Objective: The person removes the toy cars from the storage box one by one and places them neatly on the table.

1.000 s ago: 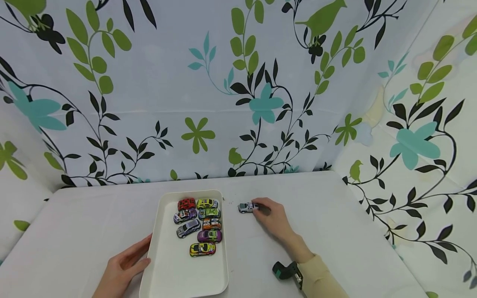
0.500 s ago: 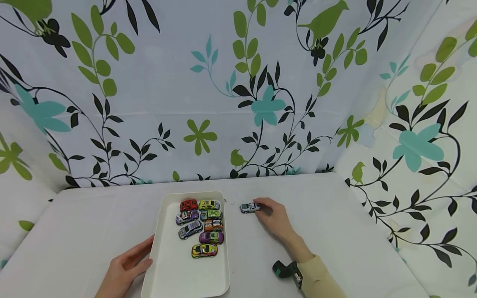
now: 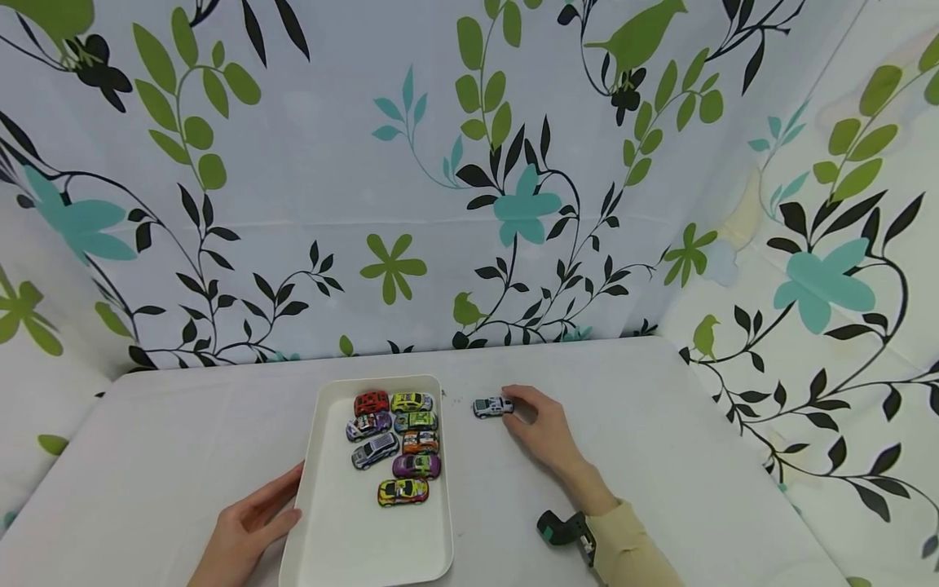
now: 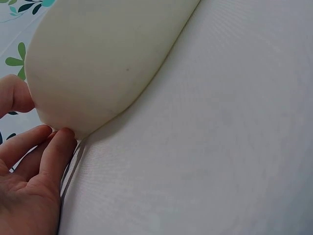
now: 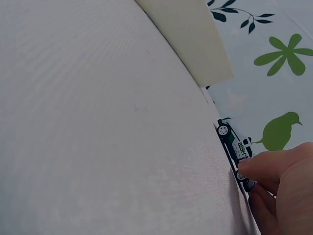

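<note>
Left hand [image 3: 245, 526], fingers loosely extended, touches the wall of one smooth, round-cornered white tray [image 3: 359, 538] containing eight glossy cars [image 3: 416, 466]; one grey-white car [image 3: 491, 407], outside on matte table [image 3: 631, 424], is pinched by right hand [image 3: 544, 430].

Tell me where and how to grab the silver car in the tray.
Probably the near-left end of the silver car: pinch across its two long sides there, coming from above and the left. It sits slanted, with that end pointing toward bare floor of the tray, while its right end is close to the orange car.
</note>
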{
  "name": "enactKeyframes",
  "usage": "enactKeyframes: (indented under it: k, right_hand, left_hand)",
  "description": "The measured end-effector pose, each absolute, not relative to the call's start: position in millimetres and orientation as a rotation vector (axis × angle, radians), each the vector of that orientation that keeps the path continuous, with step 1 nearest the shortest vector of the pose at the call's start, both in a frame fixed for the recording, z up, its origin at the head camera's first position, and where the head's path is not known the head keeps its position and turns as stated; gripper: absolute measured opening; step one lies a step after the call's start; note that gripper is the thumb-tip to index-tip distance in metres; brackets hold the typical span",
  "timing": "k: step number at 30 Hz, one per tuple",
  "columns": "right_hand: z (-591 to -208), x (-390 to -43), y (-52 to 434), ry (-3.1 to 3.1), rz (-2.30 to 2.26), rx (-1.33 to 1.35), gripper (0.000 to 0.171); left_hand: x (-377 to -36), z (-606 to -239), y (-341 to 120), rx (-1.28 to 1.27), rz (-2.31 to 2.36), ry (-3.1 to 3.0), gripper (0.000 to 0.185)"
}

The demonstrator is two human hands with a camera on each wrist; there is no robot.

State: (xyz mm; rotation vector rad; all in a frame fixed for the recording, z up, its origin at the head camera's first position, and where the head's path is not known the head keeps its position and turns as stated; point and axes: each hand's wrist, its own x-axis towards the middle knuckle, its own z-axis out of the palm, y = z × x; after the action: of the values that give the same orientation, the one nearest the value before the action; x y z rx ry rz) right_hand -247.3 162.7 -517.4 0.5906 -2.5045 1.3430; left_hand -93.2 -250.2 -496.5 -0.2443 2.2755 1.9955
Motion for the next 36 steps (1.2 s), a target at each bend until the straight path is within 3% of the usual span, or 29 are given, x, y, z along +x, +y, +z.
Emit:
enactKeyframes:
  k: [19, 36]
  right_hand:
    - [-502, -242, 161, -2.462, 1.365, 0.534, 0.046]
    - [-460, -215, 127, -2.475, 1.200, 0.800, 0.041]
  left_hand:
    - [-95, -495, -247, -0.200, 1.993, 2.308, 0.065]
    - [-94, -499, -250, -0.207, 1.990, 2.300, 0.065]
